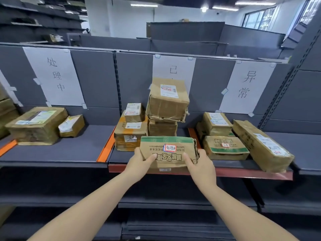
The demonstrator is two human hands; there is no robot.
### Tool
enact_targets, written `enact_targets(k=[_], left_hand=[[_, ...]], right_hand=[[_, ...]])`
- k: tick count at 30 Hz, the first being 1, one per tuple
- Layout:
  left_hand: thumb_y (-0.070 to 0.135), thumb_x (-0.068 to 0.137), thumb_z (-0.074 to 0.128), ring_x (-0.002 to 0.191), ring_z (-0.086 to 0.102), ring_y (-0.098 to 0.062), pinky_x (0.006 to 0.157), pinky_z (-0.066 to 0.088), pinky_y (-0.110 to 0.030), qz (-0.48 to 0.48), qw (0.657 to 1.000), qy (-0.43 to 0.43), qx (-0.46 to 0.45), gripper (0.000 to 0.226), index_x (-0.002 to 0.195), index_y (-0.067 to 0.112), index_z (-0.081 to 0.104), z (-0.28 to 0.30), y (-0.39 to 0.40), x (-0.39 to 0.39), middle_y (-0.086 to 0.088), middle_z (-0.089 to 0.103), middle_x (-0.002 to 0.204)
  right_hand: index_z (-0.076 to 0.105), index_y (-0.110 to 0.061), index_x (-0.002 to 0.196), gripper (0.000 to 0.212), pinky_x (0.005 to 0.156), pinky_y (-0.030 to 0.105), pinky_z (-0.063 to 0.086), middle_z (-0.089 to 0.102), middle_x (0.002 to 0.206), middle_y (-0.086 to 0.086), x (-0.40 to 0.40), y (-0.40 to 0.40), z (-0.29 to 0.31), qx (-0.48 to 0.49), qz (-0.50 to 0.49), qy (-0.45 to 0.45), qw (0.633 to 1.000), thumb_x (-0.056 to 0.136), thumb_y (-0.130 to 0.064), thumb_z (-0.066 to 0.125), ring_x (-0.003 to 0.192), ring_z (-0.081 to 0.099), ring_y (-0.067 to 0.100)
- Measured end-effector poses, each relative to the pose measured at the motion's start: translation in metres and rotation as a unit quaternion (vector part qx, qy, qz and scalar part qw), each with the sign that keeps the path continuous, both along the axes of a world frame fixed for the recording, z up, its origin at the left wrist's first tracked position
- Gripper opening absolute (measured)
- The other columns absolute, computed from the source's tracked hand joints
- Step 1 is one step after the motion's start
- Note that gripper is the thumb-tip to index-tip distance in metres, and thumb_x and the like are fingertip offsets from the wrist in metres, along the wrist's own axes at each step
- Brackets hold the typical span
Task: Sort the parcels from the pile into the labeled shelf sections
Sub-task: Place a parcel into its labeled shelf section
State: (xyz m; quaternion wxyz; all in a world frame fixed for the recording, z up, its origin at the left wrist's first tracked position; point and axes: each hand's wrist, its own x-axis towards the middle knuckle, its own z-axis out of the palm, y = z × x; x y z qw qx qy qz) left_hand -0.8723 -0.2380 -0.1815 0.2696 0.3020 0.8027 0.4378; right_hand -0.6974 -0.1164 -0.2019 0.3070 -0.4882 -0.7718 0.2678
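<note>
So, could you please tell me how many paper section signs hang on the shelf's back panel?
3: the left sign, the middle sign partly hidden by stacked parcels, the right sign.

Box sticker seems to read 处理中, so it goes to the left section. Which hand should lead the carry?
Left. The left hand grips the green-striped box on the side nearer the 处理中 sign; the right hand would be reaching across.

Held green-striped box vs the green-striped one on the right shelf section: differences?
The held box is gripped at both ends by the left hand and right hand; the shelved box lies untouched, wedged between other parcels. The held box's green band faces away; the shelved box's faces the camera. Both are brown cardboard with a red-bordered sticker.
</note>
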Motion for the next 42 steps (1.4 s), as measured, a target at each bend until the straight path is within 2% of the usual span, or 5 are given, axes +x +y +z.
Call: enact_targets(k=[13,17,23,32,42], left_hand=[[0.041,0.095,0.056,0.109,0.051,-0.012,0.086,0.041,-0.027,0.056,0.998,-0.021,0.027,0.053,0.140,0.025,0.033,-0.002,-0.037,-0.016,0.006,0.055,0.130],[0.039,0.095,0.057,0.110,0.050,-0.010,0.088,0.043,-0.027,0.065,0.997,-0.039,0.032,0.050,0.138,0.027,0.035,-0.003,-0.051,-0.034,0.010,0.055,0.129],[0.032,0.098,0.054,0.109,0.049,-0.009,0.087,0.040,-0.025,0.052,0.996,-0.058,0.041,0.040,0.133,0.029,0.037,0.001,-0.084,-0.077,0.013,0.054,0.120],[0.035,0.098,0.052,0.115,0.051,-0.015,0.102,0.045,-0.041,0.011,0.999,-0.047,0.013,0.046,0.140,0.033,0.033,0.006,-0.157,-0.180,0.013,0.055,0.124],[0.035,0.099,0.049,0.115,0.050,-0.014,0.098,0.045,-0.037,0.012,0.998,-0.052,0.016,0.046,0.142,0.035,0.032,0.004,-0.212,-0.264,0.017,0.054,0.121]], right_hand=[[0.049,-0.022,0.103,0.041,0.063,0.027,0.044,0.061,0.097,-0.006,-0.030,-0.014,-0.007,-0.016,0.072,0.012,0.997,0.086,-0.057,0.059,0.087,0.058,0.013],[0.049,-0.022,0.103,0.040,0.070,0.032,0.044,0.059,0.097,-0.006,-0.048,-0.026,-0.006,-0.020,0.077,0.015,0.997,0.086,-0.057,0.060,0.089,0.055,0.015],[0.051,-0.022,0.105,0.041,0.072,0.032,0.043,0.060,0.099,-0.006,-0.093,-0.056,-0.006,-0.032,0.074,0.017,0.997,0.086,-0.057,0.059,0.090,0.054,0.015],[0.049,-0.025,0.105,0.040,0.077,0.038,0.052,0.060,0.099,-0.006,-0.183,-0.133,-0.007,-0.054,0.046,0.038,0.997,0.086,-0.060,0.057,0.093,0.058,0.016],[0.051,-0.025,0.108,0.044,0.077,0.040,0.055,0.063,0.101,-0.008,-0.270,-0.190,-0.009,-0.060,0.037,0.036,0.997,0.085,-0.062,0.056,0.092,0.061,0.014]])
